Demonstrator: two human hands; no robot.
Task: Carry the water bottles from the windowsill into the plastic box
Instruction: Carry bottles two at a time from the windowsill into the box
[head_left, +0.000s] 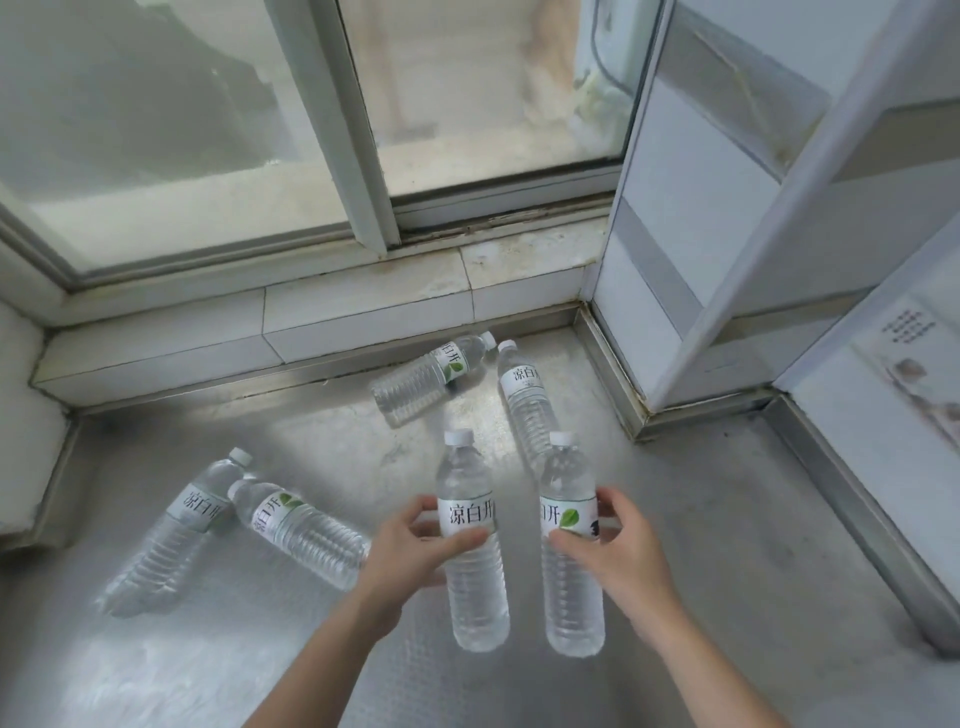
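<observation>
Seen from above, a person's two bare hands each grip one clear water bottle over a metal windowsill (701, 519) below a sliding window (363, 130). The left hand (410, 551) wraps the label of the left bottle (470, 540); the right hand (618, 540) closes around the label of the right bottle (569, 545). Both held bottles stand cap-up, close together, apparently lifted or just leaving the sill. Four more bottles lie on their sides: a far pair (431, 376) near the sill's back edge, towards the right corner, and a near pair (301, 530) crossing each other towards the left edge. The plastic box is out of view. The bottles look full, so probably fairly heavy, with thin ribbed walls that would give under a hard squeeze and smooth plastic that may slip; the labelled waist seems the surest place to hold.
</observation>
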